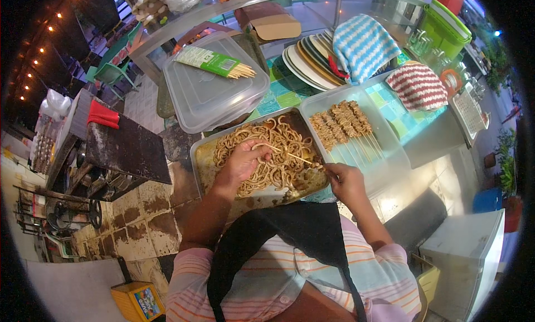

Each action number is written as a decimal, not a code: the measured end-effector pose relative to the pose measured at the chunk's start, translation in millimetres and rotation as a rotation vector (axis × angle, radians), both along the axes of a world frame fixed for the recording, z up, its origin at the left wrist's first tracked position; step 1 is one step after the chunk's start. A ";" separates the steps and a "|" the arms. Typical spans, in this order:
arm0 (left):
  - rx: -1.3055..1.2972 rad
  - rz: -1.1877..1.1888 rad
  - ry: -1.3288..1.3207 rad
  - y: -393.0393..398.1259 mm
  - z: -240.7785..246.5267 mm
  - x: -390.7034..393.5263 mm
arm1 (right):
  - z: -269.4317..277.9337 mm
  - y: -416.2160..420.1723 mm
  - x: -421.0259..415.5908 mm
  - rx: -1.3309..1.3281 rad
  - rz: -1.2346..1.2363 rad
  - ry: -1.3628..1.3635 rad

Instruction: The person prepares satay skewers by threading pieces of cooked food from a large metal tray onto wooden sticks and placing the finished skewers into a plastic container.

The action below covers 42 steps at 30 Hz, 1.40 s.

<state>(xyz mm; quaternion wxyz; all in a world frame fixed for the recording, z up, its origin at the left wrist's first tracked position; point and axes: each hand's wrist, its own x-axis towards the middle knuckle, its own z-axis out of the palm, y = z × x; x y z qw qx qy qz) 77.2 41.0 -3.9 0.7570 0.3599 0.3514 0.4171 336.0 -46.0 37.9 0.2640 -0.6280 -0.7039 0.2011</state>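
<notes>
Over a metal tray (196, 171) of cooked, tube-like strips (250, 134), probably intestines, my left hand (246, 161) pinches one strip near the tip of a bamboo skewer (299, 158). My right hand (345, 180) is at the tray's right edge, its fingers closed on the skewer's other end, where a little food is bunched. Brown sauce lies in the bottom of the tray. Touching the tray on the right, a translucent plastic container (393, 154) holds several loaded skewers (342, 121) side by side, their bare sticks pointing towards me.
Behind the tray, an opened pack of bamboo skewers (213, 62) lies on a lidded plastic box (217, 92). Stacked plates (309, 62) stand under a blue striped cloth (365, 46). A red striped cloth (418, 87), glasses (434, 56) and a green bucket (447, 29) are at the right.
</notes>
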 end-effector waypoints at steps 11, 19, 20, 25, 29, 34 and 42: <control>-0.008 0.095 -0.152 -4.3 -6.0 8.4 | -3.0 -0.5 -1.4 0.040 -0.029 0.022; 0.014 0.096 -0.143 -2.2 -8.7 -2.9 | 0.1 -1.4 -0.7 0.031 0.004 0.016; 0.007 0.091 -0.137 -2.4 -7.9 -3.4 | -0.4 -1.5 -0.4 0.039 0.002 0.019; -0.008 0.087 -0.158 -3.4 -7.2 -5.2 | 0.6 -2.4 -0.4 0.032 0.003 0.015; -0.033 0.101 -0.111 -4.5 -5.3 -5.3 | 0.9 -2.9 1.1 0.025 0.026 -0.030; -0.028 0.079 -0.107 -4.1 -11.8 -8.8 | -2.6 -2.4 5.1 0.071 0.069 -0.076; -0.024 -0.098 0.183 1.6 2.2 -14.8 | 4.3 3.0 14.0 0.061 0.155 -0.193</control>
